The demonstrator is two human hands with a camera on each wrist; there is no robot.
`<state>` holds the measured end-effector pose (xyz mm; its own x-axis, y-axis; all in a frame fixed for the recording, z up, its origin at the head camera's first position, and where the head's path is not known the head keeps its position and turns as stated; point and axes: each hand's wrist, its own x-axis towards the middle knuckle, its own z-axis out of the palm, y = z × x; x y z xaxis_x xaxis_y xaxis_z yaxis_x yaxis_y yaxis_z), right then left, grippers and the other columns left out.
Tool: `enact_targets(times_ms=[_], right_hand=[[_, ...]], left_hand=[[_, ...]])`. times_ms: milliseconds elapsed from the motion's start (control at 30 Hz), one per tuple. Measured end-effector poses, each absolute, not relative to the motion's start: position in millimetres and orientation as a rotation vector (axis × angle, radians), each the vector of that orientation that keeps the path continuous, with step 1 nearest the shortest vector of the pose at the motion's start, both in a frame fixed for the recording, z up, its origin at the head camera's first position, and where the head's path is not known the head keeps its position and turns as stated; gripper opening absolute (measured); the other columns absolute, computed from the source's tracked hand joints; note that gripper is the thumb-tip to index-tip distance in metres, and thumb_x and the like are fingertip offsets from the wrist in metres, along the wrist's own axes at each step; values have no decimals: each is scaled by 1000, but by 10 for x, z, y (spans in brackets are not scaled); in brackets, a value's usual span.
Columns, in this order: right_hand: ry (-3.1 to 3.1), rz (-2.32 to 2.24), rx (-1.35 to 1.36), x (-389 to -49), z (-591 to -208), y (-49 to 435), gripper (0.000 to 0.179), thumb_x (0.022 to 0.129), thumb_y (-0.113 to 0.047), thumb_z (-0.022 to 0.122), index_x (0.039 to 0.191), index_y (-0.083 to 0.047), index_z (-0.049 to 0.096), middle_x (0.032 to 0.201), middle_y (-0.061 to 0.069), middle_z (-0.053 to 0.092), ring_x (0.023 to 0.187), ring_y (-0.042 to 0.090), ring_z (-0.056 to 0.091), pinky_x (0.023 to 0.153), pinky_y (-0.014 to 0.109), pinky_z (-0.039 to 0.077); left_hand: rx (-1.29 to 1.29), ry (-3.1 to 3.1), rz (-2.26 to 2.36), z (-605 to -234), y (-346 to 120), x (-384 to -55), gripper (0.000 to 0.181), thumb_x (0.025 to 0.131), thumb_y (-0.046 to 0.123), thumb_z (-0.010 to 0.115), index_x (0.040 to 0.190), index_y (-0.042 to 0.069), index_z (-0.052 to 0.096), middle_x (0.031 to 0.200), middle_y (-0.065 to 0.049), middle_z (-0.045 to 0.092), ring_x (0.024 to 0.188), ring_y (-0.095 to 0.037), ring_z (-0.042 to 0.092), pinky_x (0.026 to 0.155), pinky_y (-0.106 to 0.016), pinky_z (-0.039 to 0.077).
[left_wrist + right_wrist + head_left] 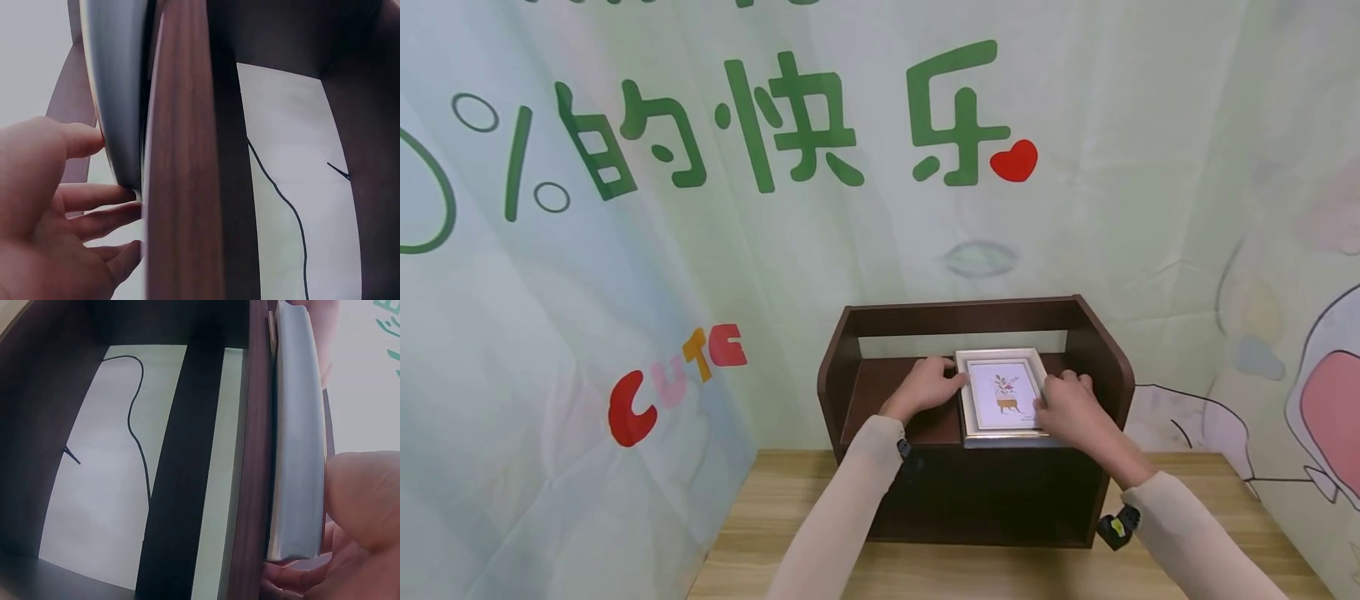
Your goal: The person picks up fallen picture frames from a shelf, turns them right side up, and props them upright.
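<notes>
A silver picture frame (1005, 398) lies face up on the upper board of a dark brown wooden shelf (908, 420), right of its middle. Inside the frame is a print of flowers in an orange pot. My left hand (927, 386) holds the frame's left side; the left wrist view shows the thumb on its face edge and the fingers (100, 197) at its side. My right hand (1075, 408) grips the opposite side, with the thumb (362, 487) against the face and fingers curled at the edge. The frame's thick grey side (301, 437) shows close over the shelf's front edge.
The shelf's side panels (1103, 354) rise on both sides, with a back rail (966, 317) behind. Below is a lower compartment (985, 492). The shelf stands on a wood-grain table (775, 508) before a printed cloth backdrop (865, 242).
</notes>
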<state>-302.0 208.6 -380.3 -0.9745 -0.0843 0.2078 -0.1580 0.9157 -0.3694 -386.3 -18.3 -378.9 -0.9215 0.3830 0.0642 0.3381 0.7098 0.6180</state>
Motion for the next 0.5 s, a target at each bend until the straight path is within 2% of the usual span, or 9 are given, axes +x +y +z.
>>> enact_targets(times_ms=[67, 133, 267, 333, 467, 500], right_hand=[[-2887, 583, 179, -3021, -3804, 2074, 29, 95, -8, 66, 109, 17, 67, 82, 17, 61, 90, 34, 51, 88, 52, 33], [-2878, 598, 174, -3016, -3799, 2069, 26, 95, -7, 67, 106, 16, 69, 79, 15, 61, 89, 34, 51, 88, 52, 32], [-2875, 643, 145, -2984, -3789, 2061, 23, 96, -6, 66, 104, 15, 71, 80, 15, 61, 87, 32, 51, 86, 50, 36], [-2873, 664, 128, -2959, -3790, 2055, 25, 97, -7, 66, 107, 15, 70, 85, 17, 62, 85, 31, 52, 81, 45, 40], [-2842, 688, 108, -2922, -3775, 2052, 33, 97, -8, 67, 119, 17, 64, 100, 24, 63, 86, 30, 53, 70, 36, 46], [-2833, 688, 104, -2914, -3766, 2051, 36, 98, -9, 67, 122, 17, 63, 104, 25, 63, 88, 30, 53, 70, 36, 46]], left_hand=[[600, 2846, 1001, -3801, -165, -3865, 38, 107, 35, 60, 131, 8, 73, 83, -6, 65, 63, -14, 47, 61, -27, 39], [598, 2850, 1004, -3814, -149, -3865, 37, 107, 34, 60, 129, 8, 74, 83, -7, 65, 64, -15, 49, 61, -26, 39], [582, 2864, 1042, -3821, -131, -3848, 39, 106, 33, 62, 133, 6, 71, 112, -11, 75, 79, -14, 55, 69, -26, 43], [578, 2862, 1074, -3813, -130, -3833, 39, 106, 32, 62, 135, 6, 70, 118, -10, 75, 81, -14, 56, 70, -25, 43], [591, 2843, 1151, -3767, -134, -3801, 40, 106, 28, 62, 139, 6, 68, 101, -14, 74, 66, -14, 51, 61, -26, 42], [591, 2848, 1169, -3754, -134, -3791, 41, 106, 28, 62, 140, 6, 67, 103, -14, 75, 65, -13, 50, 60, -25, 41]])
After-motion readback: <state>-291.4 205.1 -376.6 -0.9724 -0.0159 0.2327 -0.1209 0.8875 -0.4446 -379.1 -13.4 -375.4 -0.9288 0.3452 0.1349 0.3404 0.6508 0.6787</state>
